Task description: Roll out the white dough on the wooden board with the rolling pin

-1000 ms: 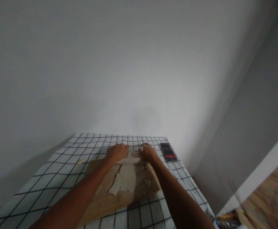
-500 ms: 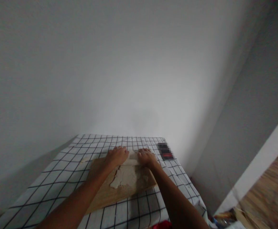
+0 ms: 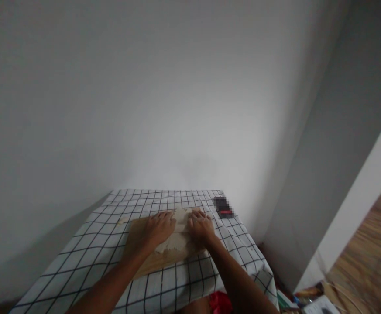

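A pale rolling pin (image 3: 181, 228) lies across a thin sheet of dough (image 3: 172, 252), nearly the same colour as it. My left hand (image 3: 161, 226) is over the pin's left part, fingers pointing forward and bent down over it. On its right part rests my right hand (image 3: 200, 224), fingers close together and curved over the pin. Both pin ends are hidden under the hands. Beneath the dough is a wooden board (image 3: 156, 265), set at a slant. Dough shows in front of the pin and beyond it, with ragged edges.
A white tablecloth with dark grid lines (image 3: 94, 244) covers the table, which stands against a pale wall (image 3: 164, 109). A dark, blurred-out flat object (image 3: 223, 207) lies at the far right. A small pale scrap (image 3: 122, 221) is left of the board. Assorted items (image 3: 319, 303) sit at lower right.
The pin and both hands have rolled slightly nearer to me over the dough, and more dough shows beyond the pin. My fingers are straighter now. The camera view has shifted a little.
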The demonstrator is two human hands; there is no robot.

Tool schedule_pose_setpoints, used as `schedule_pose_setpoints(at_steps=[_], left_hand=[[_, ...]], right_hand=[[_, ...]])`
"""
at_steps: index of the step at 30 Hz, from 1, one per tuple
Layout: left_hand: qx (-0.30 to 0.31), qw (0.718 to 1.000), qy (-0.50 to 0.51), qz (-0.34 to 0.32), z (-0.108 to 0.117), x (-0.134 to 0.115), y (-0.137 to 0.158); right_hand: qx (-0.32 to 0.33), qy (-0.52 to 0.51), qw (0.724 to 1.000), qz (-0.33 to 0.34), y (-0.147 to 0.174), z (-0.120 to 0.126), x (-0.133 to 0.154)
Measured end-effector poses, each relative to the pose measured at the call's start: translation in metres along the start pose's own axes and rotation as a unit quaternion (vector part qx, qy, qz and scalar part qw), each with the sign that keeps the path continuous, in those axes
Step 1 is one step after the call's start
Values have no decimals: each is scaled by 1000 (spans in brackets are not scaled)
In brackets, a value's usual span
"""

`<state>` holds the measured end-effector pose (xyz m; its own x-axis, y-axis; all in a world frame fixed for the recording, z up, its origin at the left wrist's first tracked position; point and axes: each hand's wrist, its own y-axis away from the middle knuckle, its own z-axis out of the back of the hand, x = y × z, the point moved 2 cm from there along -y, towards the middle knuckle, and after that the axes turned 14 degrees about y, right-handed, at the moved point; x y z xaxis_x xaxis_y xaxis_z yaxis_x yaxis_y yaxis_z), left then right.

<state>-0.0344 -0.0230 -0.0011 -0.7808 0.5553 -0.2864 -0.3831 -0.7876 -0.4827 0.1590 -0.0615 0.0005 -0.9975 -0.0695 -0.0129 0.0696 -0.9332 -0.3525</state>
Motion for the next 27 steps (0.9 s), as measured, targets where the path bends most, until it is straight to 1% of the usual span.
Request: schedule_pose_setpoints(at_steps=[4, 7, 13, 17, 20, 24, 27], left_hand=[[2, 999, -40, -20, 4, -6, 16], [5, 999, -50, -16, 7, -11, 25], [9, 999, -41, -26, 11, -16, 38], [5, 998, -33, -51, 9, -14, 45], [3, 999, -29, -43, 8, -13, 45], [16, 998, -36, -39, 12, -15, 37], [0, 999, -16, -33, 16, -17, 26]], right_hand=[[-17, -12, 1000, -3, 15, 2, 3], [-31, -22, 999, -4, 26, 3, 5], [-59, -43, 997, -1, 40, 6, 8], [-53, -44, 998, 2, 44, 10, 9], [-43, -31, 999, 4, 43, 11, 9], [-38, -17, 999, -9, 35, 8, 8], [-42, -15, 999, -18, 23, 2, 7]])
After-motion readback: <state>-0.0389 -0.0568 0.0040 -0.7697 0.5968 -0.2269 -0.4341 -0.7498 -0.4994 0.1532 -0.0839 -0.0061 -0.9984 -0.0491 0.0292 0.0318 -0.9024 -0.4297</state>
